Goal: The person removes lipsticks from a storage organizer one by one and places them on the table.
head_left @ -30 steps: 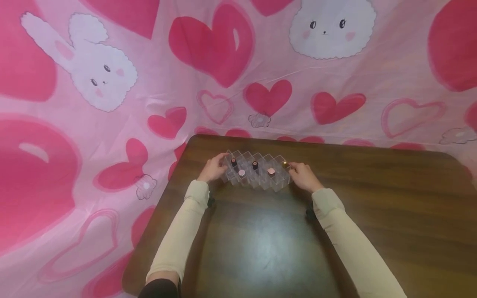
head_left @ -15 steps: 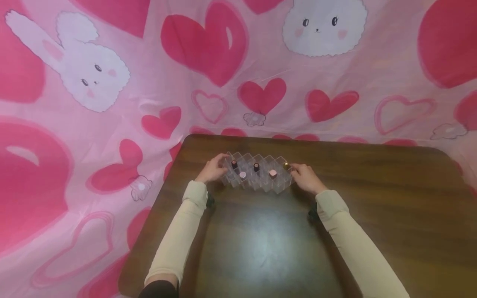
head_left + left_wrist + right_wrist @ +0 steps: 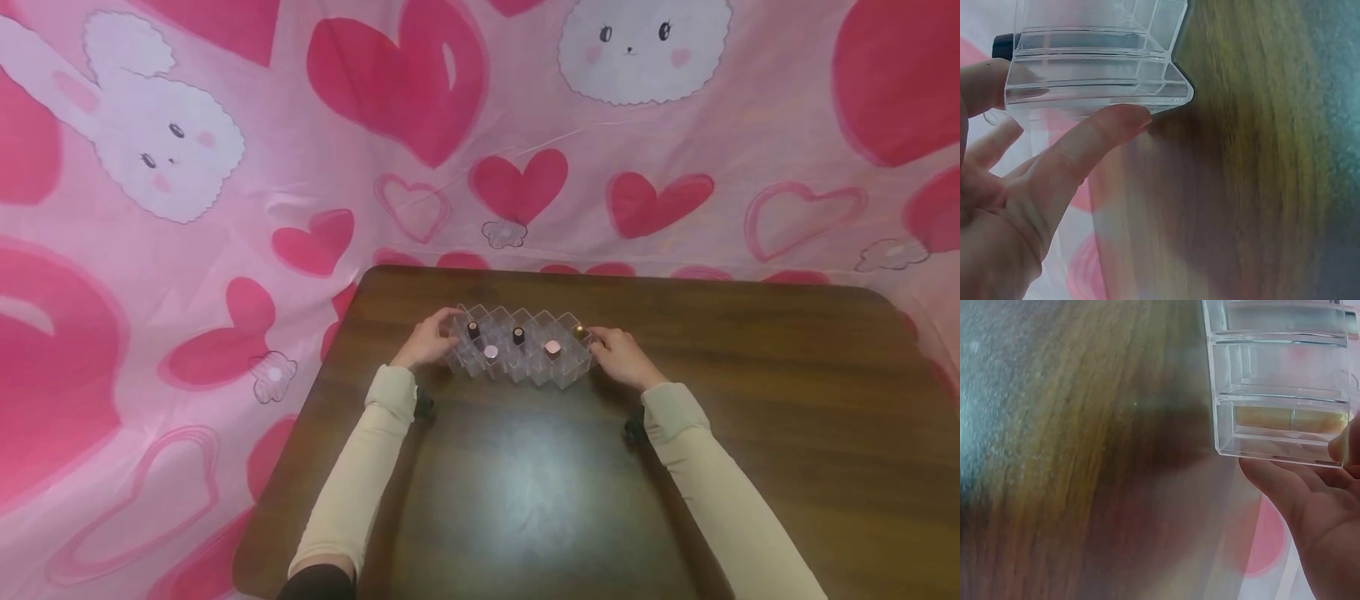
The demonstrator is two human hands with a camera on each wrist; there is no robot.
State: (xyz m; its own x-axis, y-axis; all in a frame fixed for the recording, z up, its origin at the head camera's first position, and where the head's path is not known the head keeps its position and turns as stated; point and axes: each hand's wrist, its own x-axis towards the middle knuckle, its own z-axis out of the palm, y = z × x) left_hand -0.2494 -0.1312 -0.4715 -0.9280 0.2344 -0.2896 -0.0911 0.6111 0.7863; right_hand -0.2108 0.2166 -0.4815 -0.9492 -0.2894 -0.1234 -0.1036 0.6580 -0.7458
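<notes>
A clear plastic lipstick organizer with diamond-shaped compartments stands upright near the far side of the table, between my two hands. Several lipsticks are in it: a black one at the left, another black one in the middle, a pale pink-capped one and a rose-capped one in front, and a gold one at the right end. My left hand grips the left end, thumb along the outer wall and a finger at the top rim. The right hand holds the opposite end likewise.
The brown wooden table has rounded corners. A pink cloth printed with hearts and rabbits hangs behind it and along the left side.
The head view has shifted, so table and cloth appear further left. Relative to the table, the organizer and both hands have moved slightly right. Both hands keep their hold.
</notes>
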